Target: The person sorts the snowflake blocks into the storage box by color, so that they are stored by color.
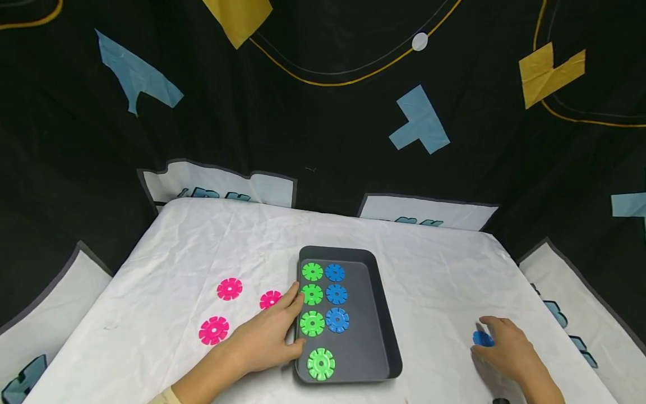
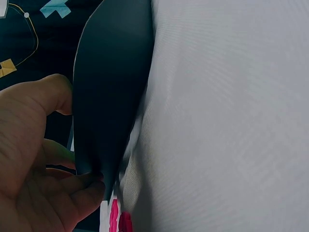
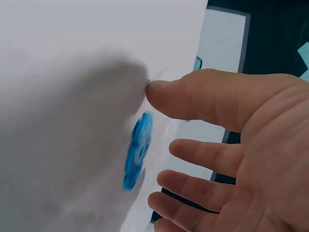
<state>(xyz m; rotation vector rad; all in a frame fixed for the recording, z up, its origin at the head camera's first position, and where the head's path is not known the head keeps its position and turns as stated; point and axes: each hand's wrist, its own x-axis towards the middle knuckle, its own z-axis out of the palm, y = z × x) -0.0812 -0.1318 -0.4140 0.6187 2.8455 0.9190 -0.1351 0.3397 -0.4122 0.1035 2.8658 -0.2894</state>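
Note:
A dark grey baking tray [image 1: 360, 336] lies on the white-covered table. Its left column holds several green notched discs [image 1: 321, 364]; three blue notched discs [image 1: 336, 320] form a second column. My left hand [image 1: 270, 336] holds the tray's left side, thumb and index finger over the rim and other fingers bent against the outer wall [image 2: 111, 92]. Off to the right, my right hand [image 1: 512, 348] reaches around a loose blue disc [image 1: 481, 338], thumb and fingers spread. In the right wrist view a gap shows between this disc [image 3: 137, 151] and the fingers.
Three pink notched discs [image 1: 213, 330] lie left of the tray, one partly behind the left hand. A small black object [image 1: 501, 401] shows at the bottom edge near the right forearm. Behind the table [image 1: 429, 269] hangs a black cloth [image 1: 323, 140] with tape pieces.

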